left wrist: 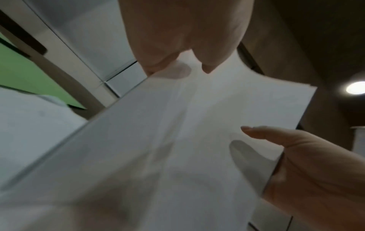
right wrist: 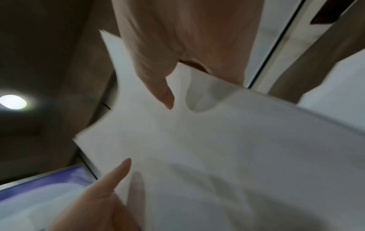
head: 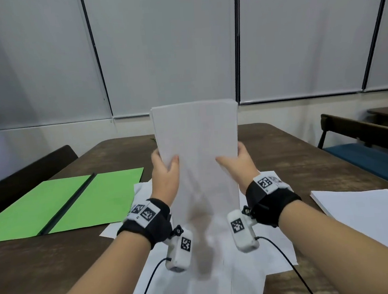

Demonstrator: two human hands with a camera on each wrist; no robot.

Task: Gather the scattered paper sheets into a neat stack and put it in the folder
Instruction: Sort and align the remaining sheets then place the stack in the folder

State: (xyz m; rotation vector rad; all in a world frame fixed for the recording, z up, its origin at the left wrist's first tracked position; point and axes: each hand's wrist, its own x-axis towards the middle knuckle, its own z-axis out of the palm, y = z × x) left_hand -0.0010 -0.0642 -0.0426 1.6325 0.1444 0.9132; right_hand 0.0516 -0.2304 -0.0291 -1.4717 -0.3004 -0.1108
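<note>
Stack of white paper sheets [head: 197,146]: held upright above the surface, edges roughly aligned, gripped at both side edges by the left hand [head: 165,172] and right hand [head: 238,164], thumbs on the near face. Loose sheets [head: 244,270]: white, lying flat and overlapping beneath the stack. Further white pile [head: 365,207]: flat, to the right. Folder [head: 62,199]: green, open flat, dark spine, to the left, holding no paper.

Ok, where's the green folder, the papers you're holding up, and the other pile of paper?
green folder [head: 113,195]: head view, its right flap.
held paper stack [head: 196,132]: head view, upper front sheet.
separate paper pile [head: 365,212]: head view, top sheet.
</note>
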